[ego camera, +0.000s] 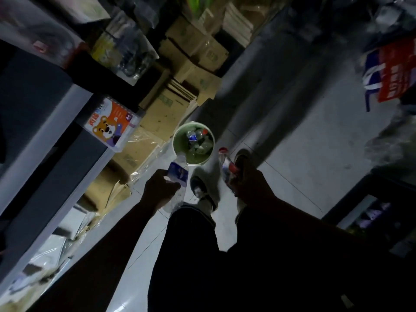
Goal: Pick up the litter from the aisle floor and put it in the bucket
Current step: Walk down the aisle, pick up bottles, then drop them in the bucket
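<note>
A pale green bucket [177, 140] stands on the aisle floor ahead of my feet, with several crushed plastic bottles inside. My left hand [159, 190] grips a clear plastic bottle with a blue label [179, 172], its neck pointing toward the bucket's near rim. My right hand [249, 181] holds a second clear bottle with a red cap and red label [226, 164], just right of the bucket. Both hands hover low, close to the bucket.
Stacked cardboard boxes [157, 111] line the left side of the aisle under a grey shelf [45, 136] bearing a bear-printed box [110, 124]. My shoes [200, 188] stand on the light tiled floor [304, 140]. Bagged goods and a red sign [396, 70] sit right.
</note>
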A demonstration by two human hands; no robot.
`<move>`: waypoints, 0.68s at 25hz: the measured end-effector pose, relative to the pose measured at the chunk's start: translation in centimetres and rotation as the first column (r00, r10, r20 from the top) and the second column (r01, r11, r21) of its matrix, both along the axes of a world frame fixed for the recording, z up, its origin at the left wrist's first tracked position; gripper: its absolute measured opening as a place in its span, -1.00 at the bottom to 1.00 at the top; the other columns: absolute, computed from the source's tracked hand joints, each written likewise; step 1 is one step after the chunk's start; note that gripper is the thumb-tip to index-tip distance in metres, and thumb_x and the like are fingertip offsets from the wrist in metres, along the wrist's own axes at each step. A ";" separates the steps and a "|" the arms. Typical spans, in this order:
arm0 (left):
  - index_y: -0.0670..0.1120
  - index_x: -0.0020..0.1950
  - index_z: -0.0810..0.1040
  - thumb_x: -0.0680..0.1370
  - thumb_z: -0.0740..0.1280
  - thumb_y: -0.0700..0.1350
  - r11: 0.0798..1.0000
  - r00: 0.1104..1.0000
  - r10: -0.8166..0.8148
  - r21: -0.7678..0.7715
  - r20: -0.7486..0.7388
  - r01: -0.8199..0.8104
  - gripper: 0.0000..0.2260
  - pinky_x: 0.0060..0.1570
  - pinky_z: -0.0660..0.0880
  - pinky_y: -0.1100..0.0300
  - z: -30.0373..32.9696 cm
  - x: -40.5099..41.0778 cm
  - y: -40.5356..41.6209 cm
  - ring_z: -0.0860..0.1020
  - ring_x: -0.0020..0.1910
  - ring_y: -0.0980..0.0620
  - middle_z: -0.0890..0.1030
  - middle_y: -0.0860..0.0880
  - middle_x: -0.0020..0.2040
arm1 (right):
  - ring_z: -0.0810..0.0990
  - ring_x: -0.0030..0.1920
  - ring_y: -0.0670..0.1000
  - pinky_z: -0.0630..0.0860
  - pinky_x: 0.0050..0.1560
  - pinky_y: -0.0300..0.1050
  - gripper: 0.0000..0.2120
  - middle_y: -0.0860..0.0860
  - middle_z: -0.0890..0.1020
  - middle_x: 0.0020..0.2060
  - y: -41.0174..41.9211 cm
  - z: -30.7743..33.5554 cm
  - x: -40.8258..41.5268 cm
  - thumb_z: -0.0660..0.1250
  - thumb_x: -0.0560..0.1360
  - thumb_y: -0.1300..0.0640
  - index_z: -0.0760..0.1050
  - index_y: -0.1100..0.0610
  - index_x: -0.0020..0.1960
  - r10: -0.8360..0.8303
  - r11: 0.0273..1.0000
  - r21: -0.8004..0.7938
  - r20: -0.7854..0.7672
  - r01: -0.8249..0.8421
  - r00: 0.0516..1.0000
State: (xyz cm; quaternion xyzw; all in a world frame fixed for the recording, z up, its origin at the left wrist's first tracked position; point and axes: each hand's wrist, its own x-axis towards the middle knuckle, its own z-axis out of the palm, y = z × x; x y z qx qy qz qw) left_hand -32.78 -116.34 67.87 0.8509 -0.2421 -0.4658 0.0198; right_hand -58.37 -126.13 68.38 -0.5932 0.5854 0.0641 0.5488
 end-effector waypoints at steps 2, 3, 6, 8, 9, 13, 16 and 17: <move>-0.01 0.15 0.48 0.39 0.52 -0.04 0.999 0.999 0.035 0.029 0.018 -0.036 -0.61 0.10 0.60 0.00 -3.6 0.9 -1.9 0.68 -0.06 -0.03 0.70 -0.02 -0.05 | 0.72 -0.16 0.05 0.71 -0.15 0.13 -0.58 -0.01 0.64 -0.07 -1.7 -4.1 2.3 0.47 0.49 -0.06 0.37 0.05 0.21 -0.071 0.996 0.053 0.037 0.069 0.997; -0.03 0.19 0.49 0.41 0.52 -0.04 0.999 0.999 0.024 0.044 0.043 -0.025 -0.60 0.10 0.58 0.05 -5.6 1.4 -2.7 0.66 -0.02 -0.01 0.70 -0.05 0.01 | 0.72 -0.14 0.07 0.71 -0.15 0.15 -0.57 -0.03 0.63 -0.08 -2.2 -6.5 3.6 0.46 0.50 -0.05 0.38 0.07 0.24 -0.144 0.984 0.111 0.050 0.138 0.988; -0.11 0.29 0.54 0.46 0.51 -0.02 0.996 0.991 -0.077 0.057 0.113 0.071 -0.56 0.08 0.49 0.17 -13.5 3.3 -5.2 0.61 0.11 -0.01 0.65 -0.08 0.20 | 0.70 -0.18 0.00 0.72 -0.13 0.08 -0.59 -0.12 0.55 -0.11 -3.4 -13.6 7.5 0.43 0.57 -0.07 0.38 0.09 0.28 -0.314 0.930 0.215 0.034 0.300 0.949; -0.12 0.29 0.57 0.49 0.49 -0.02 0.986 0.978 -0.160 0.061 0.132 0.153 -0.59 0.06 0.43 0.24 -20.1 5.0 -6.3 0.62 0.11 0.00 0.66 -0.07 0.22 | 0.71 -0.24 -0.06 0.72 -0.18 -0.02 -0.63 -0.10 0.57 -0.06 -3.5 -19.7 10.1 0.44 0.58 -0.06 0.36 0.05 0.23 -0.439 0.858 0.309 0.024 0.410 0.898; -0.11 0.28 0.57 0.49 0.49 -0.01 0.981 0.972 -0.192 0.063 0.137 0.185 -0.61 0.06 0.41 0.25 -23.1 5.8 -6.8 0.63 0.12 0.00 0.67 -0.08 0.21 | 0.73 -0.25 -0.07 0.72 -0.19 -0.02 -0.65 -0.05 0.61 -0.03 -3.2 -22.8 11.1 0.44 0.59 -0.04 0.39 0.08 0.22 -0.499 0.816 0.347 0.018 0.463 0.866; -0.18 0.24 0.58 0.55 0.44 0.01 0.958 0.944 -0.285 0.063 0.164 0.278 -0.64 0.07 0.38 0.21 -35.1 8.5 -8.2 0.63 0.12 -0.07 0.67 -0.14 0.17 | 0.77 -0.22 0.03 0.73 -0.21 0.08 -0.75 0.10 0.69 -0.04 -2.1 -34.6 14.9 0.38 0.63 -0.02 0.54 0.17 0.13 -0.607 0.698 0.418 -0.084 0.581 0.790; -0.17 0.37 0.49 0.55 0.42 0.09 0.955 0.941 -0.296 0.051 0.167 0.292 -0.51 0.13 0.42 0.15 -41.1 9.5 -8.1 0.59 0.20 -0.11 0.62 -0.16 0.25 | 0.74 -0.17 0.11 0.72 -0.27 0.07 -0.53 0.19 0.66 0.09 -0.8 -40.5 15.9 0.36 0.61 -0.15 0.51 0.20 0.30 -0.577 0.653 0.443 -0.233 0.614 0.782; -0.16 0.42 0.44 0.55 0.41 0.09 0.955 0.941 -0.295 0.054 0.165 0.290 -0.47 0.17 0.43 0.12 -42.1 9.6 -7.6 0.55 0.26 -0.13 0.58 -0.18 0.29 | 0.72 -0.17 0.10 0.72 -0.28 0.05 -0.45 0.18 0.64 0.10 -0.1 -41.8 15.7 0.36 0.59 -0.20 0.47 0.21 0.34 -0.551 0.652 0.442 -0.282 0.616 0.786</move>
